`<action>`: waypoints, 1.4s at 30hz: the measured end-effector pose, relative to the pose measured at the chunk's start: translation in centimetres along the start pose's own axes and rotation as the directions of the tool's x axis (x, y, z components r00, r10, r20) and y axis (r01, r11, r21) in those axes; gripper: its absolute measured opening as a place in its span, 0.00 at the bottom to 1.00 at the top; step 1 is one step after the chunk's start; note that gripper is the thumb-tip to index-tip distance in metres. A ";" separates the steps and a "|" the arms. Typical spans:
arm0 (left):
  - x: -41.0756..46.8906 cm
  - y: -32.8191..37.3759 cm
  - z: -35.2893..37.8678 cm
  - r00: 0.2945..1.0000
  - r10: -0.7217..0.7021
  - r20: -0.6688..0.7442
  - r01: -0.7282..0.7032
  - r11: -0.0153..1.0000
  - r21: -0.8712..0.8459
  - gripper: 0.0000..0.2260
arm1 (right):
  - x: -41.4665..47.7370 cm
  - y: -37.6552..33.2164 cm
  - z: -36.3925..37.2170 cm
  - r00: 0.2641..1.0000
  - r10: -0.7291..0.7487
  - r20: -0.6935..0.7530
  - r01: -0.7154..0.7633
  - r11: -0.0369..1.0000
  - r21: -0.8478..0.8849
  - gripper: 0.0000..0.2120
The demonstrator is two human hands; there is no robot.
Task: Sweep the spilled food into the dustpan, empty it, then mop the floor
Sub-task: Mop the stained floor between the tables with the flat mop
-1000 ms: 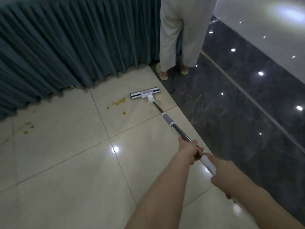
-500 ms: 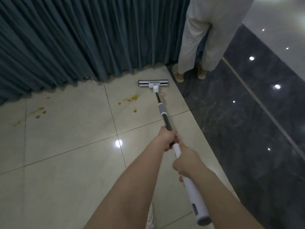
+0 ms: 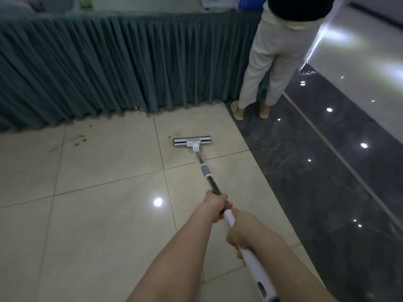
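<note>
Pale shiny floor tiles (image 3: 91,214) fill most of the view, and the flat mop head (image 3: 192,141) is the thing to find everything else from.

Far to the left of the mop head are some small orange food spots (image 3: 81,139) on the tiles. Half a second ago they looked closer to the left edge, because the view has now lifted and pulled back. Behind the mop head hangs a long blue-green pleated skirt (image 3: 130,66), and now its top edge and a bit of the surface (image 3: 141,7) above it can be seen, which were out of view before. Just past the left end of the mop head sit two tiny spots (image 3: 174,135). A moment ago the mop head was up near the skirt, and the bigger patch of spots lay below and to the left of it. Now the mop head has come back toward the person and covers that place.

The mop pole (image 3: 209,179) runs down from the mop head. The left hand (image 3: 216,205) is closed tight around the dark part of the pole. The right hand (image 3: 242,232) is closed tight around the white part, lower down.

To the right of the mop head stands another person (image 3: 272,62) in light trousers, on the dark floor (image 3: 327,192).
</note>
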State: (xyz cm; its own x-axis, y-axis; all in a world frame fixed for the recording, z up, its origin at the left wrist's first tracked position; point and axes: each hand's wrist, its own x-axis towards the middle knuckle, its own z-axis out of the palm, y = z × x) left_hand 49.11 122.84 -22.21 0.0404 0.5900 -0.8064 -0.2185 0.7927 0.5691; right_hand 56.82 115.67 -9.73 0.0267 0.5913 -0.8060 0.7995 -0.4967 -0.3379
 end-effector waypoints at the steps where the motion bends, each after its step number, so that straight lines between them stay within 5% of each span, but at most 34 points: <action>1: -2.0 -2.2 -0.1 1.000 -0.001 -0.007 0.001 1.000 -0.017 0.12 | -2.0 1.6 1.3 1.000 -0.013 0.012 0.013 1.000 -0.026 0.23; 7: -13.4 -14.5 0.3 0.999 -0.038 -0.035 0.033 0.989 -0.142 0.11 | -14.0 10.3 7.0 0.991 -0.053 0.119 0.069 0.989 -0.131 0.22; 15: -16.4 -18.0 -1.8 0.982 0.052 -0.184 -0.066 0.995 -0.071 0.06 | -17.1 12.6 11.9 0.984 -0.171 0.042 0.167 0.983 0.070 0.19; 29: -4.5 -2.0 -5.9 0.968 0.091 -0.235 -0.091 0.996 0.013 0.07 | -2.5 -0.7 6.2 0.977 -0.206 -0.047 0.209 0.976 0.063 0.14; 33: 2.7 5.2 -5.1 0.972 0.069 -0.223 -0.074 0.997 -0.014 0.08 | 4.2 -5.7 0.3 0.992 -0.118 -0.041 0.124 0.978 0.166 0.22; 42: 17.6 18.8 -7.3 0.963 0.086 -0.254 -0.098 0.995 -0.035 0.10 | 19.7 -17.2 -7.0 0.990 -0.141 -0.015 0.142 0.988 0.059 0.27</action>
State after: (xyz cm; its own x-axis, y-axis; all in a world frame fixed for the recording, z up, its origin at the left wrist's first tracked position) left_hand 38.64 146.95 -26.87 -0.2277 0.5977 -0.7687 -0.2553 0.7251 0.6395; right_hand 47.78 140.28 -16.43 -0.0776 0.6646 -0.7431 0.7583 -0.4446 -0.4768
